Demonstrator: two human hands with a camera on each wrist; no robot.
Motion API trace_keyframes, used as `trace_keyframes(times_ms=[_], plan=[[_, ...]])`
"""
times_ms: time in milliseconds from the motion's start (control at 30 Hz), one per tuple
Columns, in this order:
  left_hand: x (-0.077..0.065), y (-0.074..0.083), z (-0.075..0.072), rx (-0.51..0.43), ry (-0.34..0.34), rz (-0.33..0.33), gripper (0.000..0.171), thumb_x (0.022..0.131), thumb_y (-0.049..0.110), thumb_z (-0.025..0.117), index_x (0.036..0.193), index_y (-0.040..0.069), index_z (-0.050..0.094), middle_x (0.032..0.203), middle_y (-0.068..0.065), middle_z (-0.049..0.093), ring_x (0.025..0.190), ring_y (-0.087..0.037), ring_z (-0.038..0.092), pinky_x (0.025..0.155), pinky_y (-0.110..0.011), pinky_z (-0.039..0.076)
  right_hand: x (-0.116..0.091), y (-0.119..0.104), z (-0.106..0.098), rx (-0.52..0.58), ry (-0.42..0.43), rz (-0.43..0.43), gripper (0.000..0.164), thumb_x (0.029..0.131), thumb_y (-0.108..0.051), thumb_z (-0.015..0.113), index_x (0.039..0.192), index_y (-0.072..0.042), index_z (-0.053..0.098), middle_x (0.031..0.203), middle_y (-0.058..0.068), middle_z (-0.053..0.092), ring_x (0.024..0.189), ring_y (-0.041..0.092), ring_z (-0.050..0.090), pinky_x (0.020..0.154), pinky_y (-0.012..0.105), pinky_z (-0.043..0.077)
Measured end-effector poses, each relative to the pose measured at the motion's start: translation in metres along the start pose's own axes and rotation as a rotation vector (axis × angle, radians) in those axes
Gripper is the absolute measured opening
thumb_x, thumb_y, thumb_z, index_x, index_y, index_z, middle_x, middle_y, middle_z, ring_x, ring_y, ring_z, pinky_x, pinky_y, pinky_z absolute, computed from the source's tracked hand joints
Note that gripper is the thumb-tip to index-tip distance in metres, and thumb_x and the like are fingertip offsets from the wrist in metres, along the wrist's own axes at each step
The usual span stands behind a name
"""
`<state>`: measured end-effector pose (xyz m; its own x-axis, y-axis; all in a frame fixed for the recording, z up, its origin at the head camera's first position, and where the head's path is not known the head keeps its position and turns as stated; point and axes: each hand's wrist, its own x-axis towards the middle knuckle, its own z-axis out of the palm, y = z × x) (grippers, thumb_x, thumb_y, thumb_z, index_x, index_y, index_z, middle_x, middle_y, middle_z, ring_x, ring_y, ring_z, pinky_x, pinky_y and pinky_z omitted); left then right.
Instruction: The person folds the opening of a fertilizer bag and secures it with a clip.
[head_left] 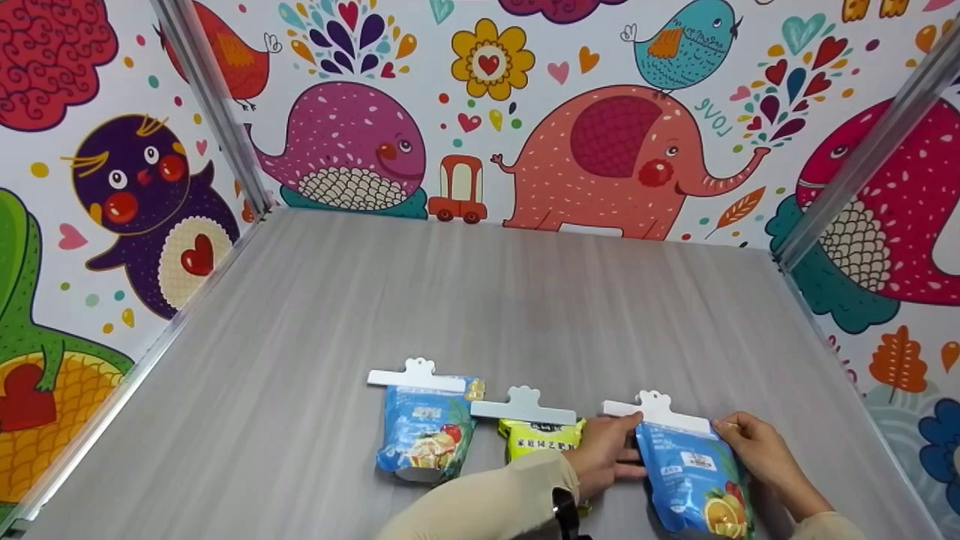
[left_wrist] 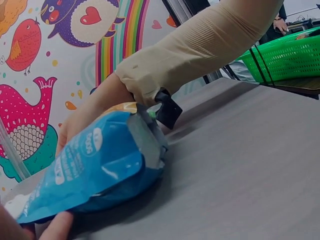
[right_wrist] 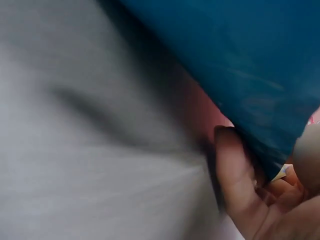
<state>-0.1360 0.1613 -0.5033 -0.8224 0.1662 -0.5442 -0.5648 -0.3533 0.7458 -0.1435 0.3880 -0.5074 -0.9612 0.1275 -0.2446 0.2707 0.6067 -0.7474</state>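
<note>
A blue bag [head_left: 690, 472] with fruit printed on it lies at the front right, a white sealing clip [head_left: 667, 414] across its top. My left hand [head_left: 604, 454] holds its upper left corner, the thumb near the clip and two other fingers stretched out beside the bag. At the opposite top corner, my right hand [head_left: 761, 454] pinches the bag's edge between thumb and fingers. The right wrist view shows the right hand [right_wrist: 245, 195] against the blue bag's edge [right_wrist: 240, 65]. In the left wrist view, fingertips [left_wrist: 57, 227] touch the bag [left_wrist: 100, 155] from below.
Left of my hands lie a yellow-green bag [head_left: 540, 435] with a pale clip [head_left: 523, 407], partly behind my left forearm, and another blue bag [head_left: 424, 431] with a white clip [head_left: 416, 376]. Printed wall panels [head_left: 480, 112] bound the grey table [head_left: 487, 300]. A green basket [left_wrist: 290, 57] stands beyond.
</note>
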Motion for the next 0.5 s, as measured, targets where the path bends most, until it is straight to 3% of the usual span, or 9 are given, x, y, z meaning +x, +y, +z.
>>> trace_keyframes(times_ms=[500], plan=[[-0.0028, 0.0009, -0.0012, 0.014, -0.01, -0.029, 0.036, 0.093, 0.021, 0.068, 0.116, -0.005, 0.059, 0.107, -0.016, 0.066, 0.094, -0.039, 0.068, 0.076, -0.057, 0.055, 0.0019, 0.001, -0.0041, -0.099, -0.046, -0.011, 0.026, 0.102, -0.026, 0.057, 0.092, -0.002, 0.061, 0.082, 0.009, 0.065, 0.067, 0.019, 0.056, 0.052, 0.031, 0.046]])
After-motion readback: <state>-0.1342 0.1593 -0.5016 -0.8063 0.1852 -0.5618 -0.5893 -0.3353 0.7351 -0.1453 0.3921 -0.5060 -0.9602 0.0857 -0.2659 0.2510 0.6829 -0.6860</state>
